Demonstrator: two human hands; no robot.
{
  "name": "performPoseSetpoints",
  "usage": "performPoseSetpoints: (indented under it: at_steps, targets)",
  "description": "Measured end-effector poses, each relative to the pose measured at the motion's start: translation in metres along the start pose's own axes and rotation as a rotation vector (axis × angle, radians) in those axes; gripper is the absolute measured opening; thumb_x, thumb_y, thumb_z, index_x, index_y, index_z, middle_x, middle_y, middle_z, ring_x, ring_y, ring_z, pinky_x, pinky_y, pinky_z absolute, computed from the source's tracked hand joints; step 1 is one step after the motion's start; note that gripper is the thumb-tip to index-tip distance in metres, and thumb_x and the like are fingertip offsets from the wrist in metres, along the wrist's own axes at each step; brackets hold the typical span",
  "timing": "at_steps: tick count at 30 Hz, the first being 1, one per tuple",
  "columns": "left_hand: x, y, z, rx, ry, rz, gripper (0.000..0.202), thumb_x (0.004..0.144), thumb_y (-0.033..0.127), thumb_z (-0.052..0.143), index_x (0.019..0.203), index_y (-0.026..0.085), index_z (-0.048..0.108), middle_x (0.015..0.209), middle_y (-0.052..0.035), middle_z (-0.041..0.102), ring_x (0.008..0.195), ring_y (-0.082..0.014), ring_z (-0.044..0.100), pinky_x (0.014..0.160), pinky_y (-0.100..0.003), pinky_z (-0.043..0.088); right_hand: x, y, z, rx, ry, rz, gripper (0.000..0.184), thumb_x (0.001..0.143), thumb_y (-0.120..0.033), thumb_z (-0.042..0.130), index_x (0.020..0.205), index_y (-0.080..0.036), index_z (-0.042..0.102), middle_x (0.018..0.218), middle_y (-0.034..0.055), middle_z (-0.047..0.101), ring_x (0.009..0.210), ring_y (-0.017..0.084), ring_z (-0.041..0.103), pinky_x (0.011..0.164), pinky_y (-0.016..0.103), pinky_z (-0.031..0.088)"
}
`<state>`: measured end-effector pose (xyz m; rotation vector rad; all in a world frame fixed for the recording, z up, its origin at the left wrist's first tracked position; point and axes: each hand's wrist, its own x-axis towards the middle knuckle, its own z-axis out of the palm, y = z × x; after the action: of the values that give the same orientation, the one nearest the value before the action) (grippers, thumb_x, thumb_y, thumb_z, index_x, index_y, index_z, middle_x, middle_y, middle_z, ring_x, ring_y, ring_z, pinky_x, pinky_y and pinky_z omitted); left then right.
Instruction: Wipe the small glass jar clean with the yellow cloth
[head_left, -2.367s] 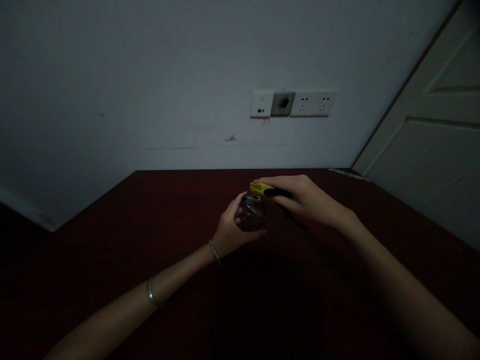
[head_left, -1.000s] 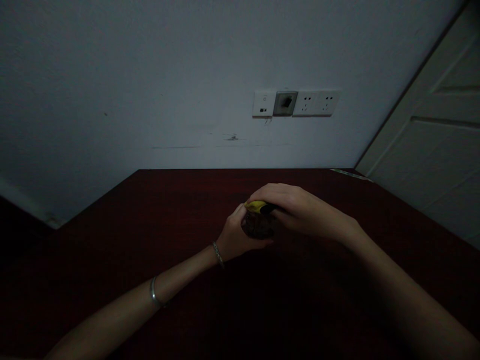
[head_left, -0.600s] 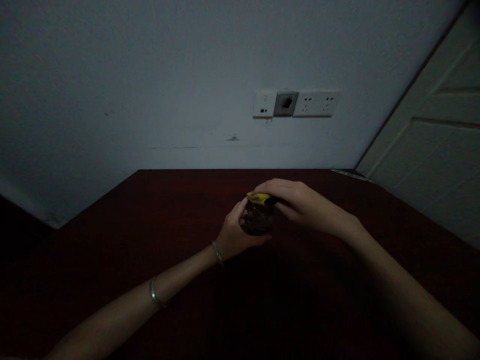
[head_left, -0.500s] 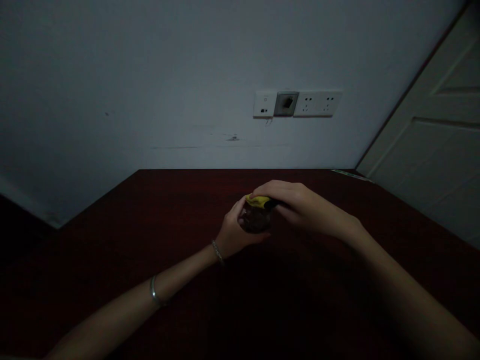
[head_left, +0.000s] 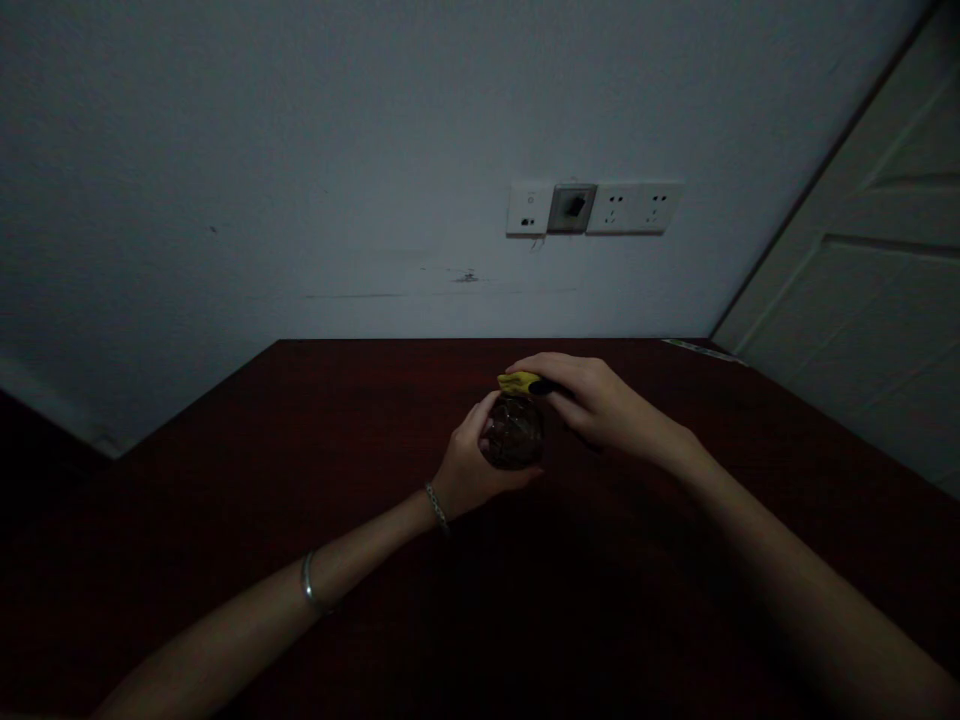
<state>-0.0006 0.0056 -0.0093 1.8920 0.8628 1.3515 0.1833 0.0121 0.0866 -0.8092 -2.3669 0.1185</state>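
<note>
1. Left hand [head_left: 466,464] wraps clear vessel [head_left: 514,438] from its left.
2. Right hand [head_left: 604,405] pinches yellow-and-black object [head_left: 516,384] at vessel's upper edge; contact unclear.
3. Risk: slack left grip could let vessel slip.

A rounded, transparent vessel [head_left: 514,436] with a glossy, patterned surface is held in the left hand [head_left: 474,462]. A yellow-and-black object [head_left: 514,384] is gripped in the right hand [head_left: 592,395], its yellow end positioned at the vessel's top; contact cannot be confirmed.
</note>
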Motion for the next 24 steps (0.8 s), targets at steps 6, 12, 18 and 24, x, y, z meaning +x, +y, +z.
performPoseSetpoints:
  at_steps: [6,12,18,24]
  targets:
    - [0.002,0.003,0.001,-0.059,0.000,0.001,0.091,0.052,0.026,0.085,0.131,0.016,0.042,0.121,-0.0144,0.060,0.107,-0.0284,0.062,0.087,-0.044,0.056,0.000,-0.012,-0.001,0.017,-0.038,-0.029,0.039,0.082,-0.003,0.042,0.113,-0.017,0.059,0.114,0.0094,0.065,0.107,0.020,0.059,0.094,0.040,0.047]
    - [0.007,-0.002,0.002,-0.083,0.032,-0.030,0.081,0.052,0.024,0.084,0.123,0.016,0.047,0.114,-0.0114,0.064,0.104,-0.0271,0.064,0.087,-0.043,0.056,0.001,-0.022,-0.011,0.040,-0.132,-0.082,0.044,0.077,0.000,0.043,0.114,-0.018,0.059,0.113,0.0077,0.064,0.106,0.020,0.057,0.094,0.038,0.046]
    - [0.005,-0.007,0.001,-0.164,0.079,-0.090,0.091,0.051,0.025,0.085,0.129,0.015,0.039,0.114,-0.0146,0.064,0.101,-0.0268,0.065,0.082,-0.041,0.058,0.000,-0.016,-0.015,0.050,-0.033,-0.024,0.041,0.081,-0.003,0.044,0.115,-0.018,0.059,0.114,0.0071,0.066,0.106,0.018,0.061,0.094,0.036,0.047]
    - [-0.001,-0.003,0.004,-0.147,0.029,-0.093,0.092,0.052,0.025,0.085,0.130,0.015,0.038,0.117,-0.0152,0.061,0.103,-0.0275,0.064,0.085,-0.043,0.057,-0.003,0.001,-0.004,0.019,0.024,0.070,0.042,0.081,-0.003,0.045,0.118,-0.019,0.059,0.118,0.0082,0.066,0.109,0.019,0.060,0.096,0.039,0.046]
